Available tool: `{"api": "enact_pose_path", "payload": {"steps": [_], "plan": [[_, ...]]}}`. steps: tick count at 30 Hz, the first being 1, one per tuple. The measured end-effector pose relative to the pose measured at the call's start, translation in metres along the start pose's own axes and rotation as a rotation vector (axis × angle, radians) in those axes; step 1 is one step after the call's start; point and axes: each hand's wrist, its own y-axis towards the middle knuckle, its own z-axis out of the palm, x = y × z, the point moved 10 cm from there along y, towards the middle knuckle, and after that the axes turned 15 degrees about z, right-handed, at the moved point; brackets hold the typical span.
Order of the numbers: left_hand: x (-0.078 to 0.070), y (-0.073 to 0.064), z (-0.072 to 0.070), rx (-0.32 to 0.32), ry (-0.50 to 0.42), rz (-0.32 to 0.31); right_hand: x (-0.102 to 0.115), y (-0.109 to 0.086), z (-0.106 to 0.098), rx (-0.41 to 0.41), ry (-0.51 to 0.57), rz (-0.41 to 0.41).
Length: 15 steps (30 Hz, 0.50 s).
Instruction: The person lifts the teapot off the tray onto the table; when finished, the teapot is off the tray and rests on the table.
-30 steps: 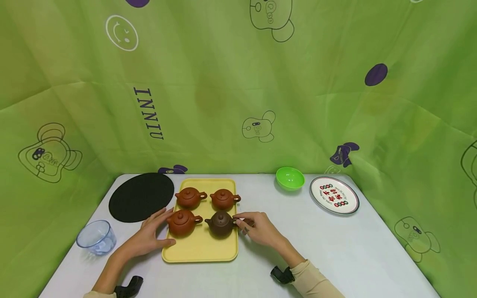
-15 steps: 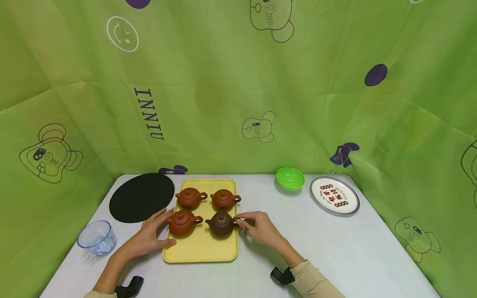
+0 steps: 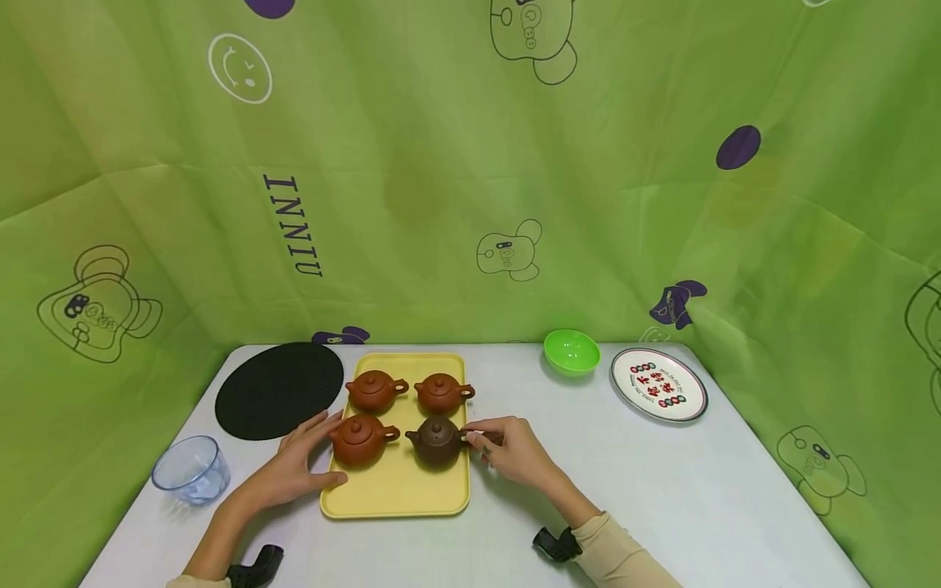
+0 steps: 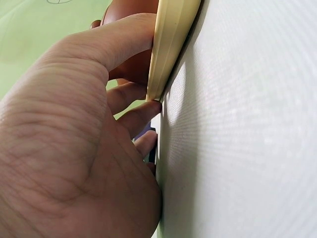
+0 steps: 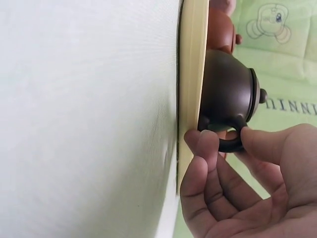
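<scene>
A yellow tray (image 3: 397, 498) carries three reddish-brown teapots and one dark brown teapot (image 3: 437, 445), all upright with spouts to the left. My right hand (image 3: 515, 451) pinches the dark teapot's handle; in the right wrist view the thumb (image 5: 267, 145) lies on top of the handle (image 5: 232, 144). On the tray's left side, my left hand (image 3: 290, 469) is spread beside the front-left reddish teapot (image 3: 359, 443), its thumb across the tray rim. From the left wrist, the other fingers (image 4: 136, 119) extend along the tray's outer edge. Behind stand the back-left teapot (image 3: 373, 390) and back-right teapot (image 3: 440, 394).
A black round mat (image 3: 279, 390) lies at the back left, with a clear bluish glass bowl (image 3: 193, 471) in front of it. A green bowl (image 3: 572, 353) and a white plate with red characters (image 3: 639, 396) stand at the back right. Green cloth (image 3: 412, 269) walls enclose the white table.
</scene>
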Motion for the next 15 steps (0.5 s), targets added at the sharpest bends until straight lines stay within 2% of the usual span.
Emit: {"api": "enact_pose_path", "payload": {"steps": [15], "plan": [[0.0008,0.0002,-0.0015,-0.009,0.015,0.022,0.0012,0.0007,-0.0033,-0.008,0.026,0.014]]}}
